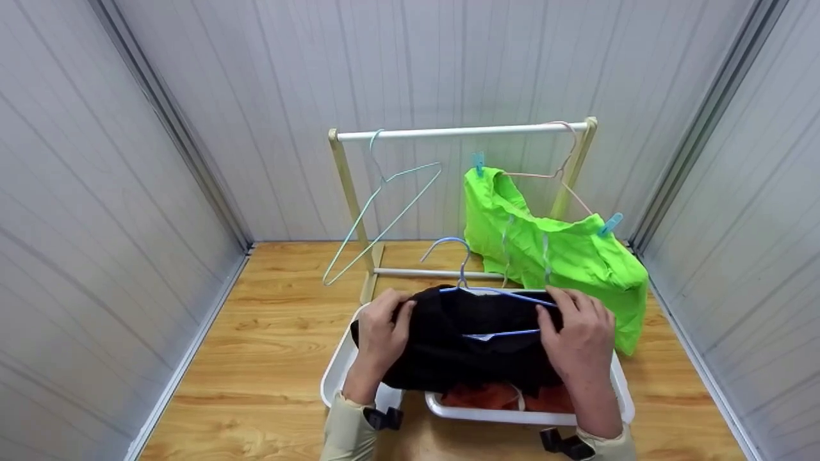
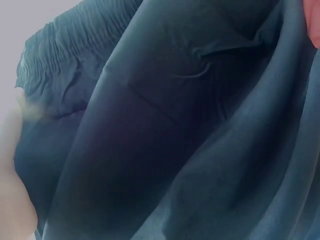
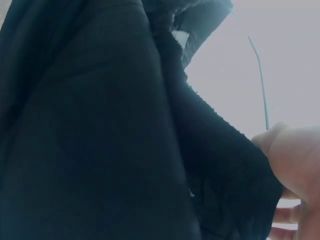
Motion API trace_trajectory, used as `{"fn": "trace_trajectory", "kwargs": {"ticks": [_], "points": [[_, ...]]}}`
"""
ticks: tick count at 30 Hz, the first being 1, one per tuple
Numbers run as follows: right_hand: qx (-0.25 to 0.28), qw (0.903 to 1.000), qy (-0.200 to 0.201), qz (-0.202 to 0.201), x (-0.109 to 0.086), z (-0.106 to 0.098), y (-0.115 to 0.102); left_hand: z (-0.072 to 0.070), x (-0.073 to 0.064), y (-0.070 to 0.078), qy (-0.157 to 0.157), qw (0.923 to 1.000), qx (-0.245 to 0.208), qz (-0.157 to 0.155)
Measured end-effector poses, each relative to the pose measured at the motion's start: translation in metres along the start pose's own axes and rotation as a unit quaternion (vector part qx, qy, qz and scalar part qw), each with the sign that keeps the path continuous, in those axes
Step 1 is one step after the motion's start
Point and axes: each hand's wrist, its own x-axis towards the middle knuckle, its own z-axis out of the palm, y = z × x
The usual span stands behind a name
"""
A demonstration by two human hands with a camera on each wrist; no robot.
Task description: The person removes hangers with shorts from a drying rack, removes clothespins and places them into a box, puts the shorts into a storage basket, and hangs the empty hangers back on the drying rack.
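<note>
Woodgrain floor (image 1: 269, 371) — pale walls (image 1: 442, 64) (black garment (image 1: 474, 365) over white tray (image 1: 493, 415)).

A pale grey back wall (image 1: 288, 64) stands at twelve o'clock, marked with thin, mostly upright streaks. Matching streaked panels form the left wall (image 1: 83, 224) at nine o'clock and the right wall (image 1: 756, 224) at three. Grey metal corner strips run down the joints, one (image 1: 173, 134) at ten o'clock and one (image 1: 705, 121) at two. Below lies a honey-brown wood-grain floor (image 1: 269, 346), edged by light metal base strips (image 1: 188, 358) at eight and four o'clock. Near the back wall, around twelve, stands a rack (image 1: 435, 132) with a white top bar and pale wooden uprights. The light is soft, leaving a faint sheen on the floor towards seven.
</note>
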Motion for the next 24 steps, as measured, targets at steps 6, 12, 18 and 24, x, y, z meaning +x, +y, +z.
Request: {"fn": "trace_trajectory", "kwargs": {"ticks": [6, 12, 18, 24], "points": [[-0.002, 0.9995, -0.002, 0.030, -0.001, -0.006, 0.010, 0.002, 0.001, -0.002, 0.000, 1.0000, 0.002, 0.008], [0.005, 0.9981, -0.012, 0.060, -0.002, -0.012, 0.016, 0.006, 0.001, -0.002, 0.008, 0.9999, -0.005, 0.011], [0.008, 0.9938, -0.045, 0.101, -0.003, -0.018, 0.020, 0.010, 0.003, 0.001, 0.005, 0.9998, -0.016, 0.003], [0.010, 0.9864, -0.074, 0.147, -0.007, -0.023, 0.026, 0.014, 0.004, 0.003, -0.003, 0.9997, -0.023, -0.001]]}}
